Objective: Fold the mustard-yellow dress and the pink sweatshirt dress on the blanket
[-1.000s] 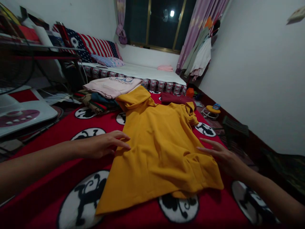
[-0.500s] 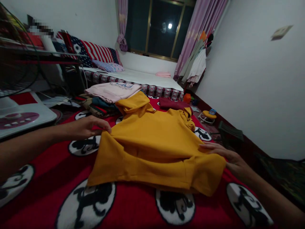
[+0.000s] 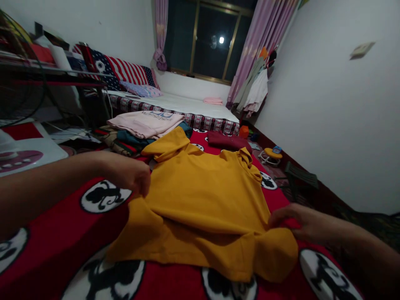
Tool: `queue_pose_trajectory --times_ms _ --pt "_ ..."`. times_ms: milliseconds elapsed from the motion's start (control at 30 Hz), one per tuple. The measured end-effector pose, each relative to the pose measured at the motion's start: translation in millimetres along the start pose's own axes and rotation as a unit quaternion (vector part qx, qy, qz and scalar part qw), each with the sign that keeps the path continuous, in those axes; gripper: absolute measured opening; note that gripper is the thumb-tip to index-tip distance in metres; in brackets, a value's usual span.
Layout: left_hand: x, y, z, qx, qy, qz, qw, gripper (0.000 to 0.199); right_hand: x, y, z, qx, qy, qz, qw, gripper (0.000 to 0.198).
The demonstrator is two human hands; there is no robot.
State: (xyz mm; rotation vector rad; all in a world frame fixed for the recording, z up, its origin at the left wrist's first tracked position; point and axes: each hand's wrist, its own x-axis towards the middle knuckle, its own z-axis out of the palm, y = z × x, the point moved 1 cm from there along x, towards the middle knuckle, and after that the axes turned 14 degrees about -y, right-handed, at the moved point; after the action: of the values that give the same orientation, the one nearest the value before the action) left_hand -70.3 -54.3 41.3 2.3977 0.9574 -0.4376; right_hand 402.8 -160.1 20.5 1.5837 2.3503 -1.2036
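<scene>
A yellow sweatshirt (image 3: 206, 183) lies spread over a red blanket (image 3: 175, 285) patterned with black-and-white monkey figures. Its lower edge is rumpled and faces me, with a fold running across above it; the sleeves bunch at the far end. My left hand (image 3: 133, 175) is closed in a pinch on the sweatshirt's left side, knuckles up. On the opposite side, my right hand (image 3: 296, 221) grips the fabric between thumb and fingers, just above a puffed-out corner of cloth.
Folded clothes with a pink garment (image 3: 150, 123) on top lie beyond on the left. A folded maroon garment (image 3: 228, 141) sits at the far right of the blanket. A white appliance (image 3: 46, 143) stands at left, a yellow stool (image 3: 271, 154) and dark folding stool (image 3: 301, 175) at right.
Both hands have come nearer to me, and the sweatshirt's lower edge has shifted the same way. My left hand has turned knuckles up; my right fingers have curled from lying flat into a grip.
</scene>
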Motion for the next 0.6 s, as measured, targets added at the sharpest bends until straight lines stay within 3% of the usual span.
queue_pose_trajectory --times_ms 33,67,167,267,300,433,600 --pt "13 8 -11 -0.023 -0.051 0.010 0.998 0.024 8 -8 -11 -0.013 0.006 -0.010 1.000 0.023" --pt "30 17 -20 -0.036 -0.062 0.019 0.997 0.027 20 -15 -22 -0.022 0.026 -0.024 0.999 0.024" --pt "92 42 -32 -0.021 0.015 0.057 0.998 0.033 76 -35 -38 -0.037 0.097 -0.057 0.993 0.030" --pt "156 53 -18 0.079 0.082 0.043 0.993 0.038 145 -43 -27 -0.112 0.175 -0.049 0.977 0.046" --pt "173 52 -11 0.088 0.087 0.045 0.991 0.038 165 -42 -20 -0.140 0.169 -0.052 0.974 0.053" --pt "212 24 4 0.091 0.142 -0.001 0.986 0.057 216 -16 -6 -0.217 0.158 -0.031 0.963 0.064" --pt "223 -24 -3 0.021 0.191 -0.117 0.974 0.073 229 25 -30 -0.246 0.194 0.084 0.946 0.061"
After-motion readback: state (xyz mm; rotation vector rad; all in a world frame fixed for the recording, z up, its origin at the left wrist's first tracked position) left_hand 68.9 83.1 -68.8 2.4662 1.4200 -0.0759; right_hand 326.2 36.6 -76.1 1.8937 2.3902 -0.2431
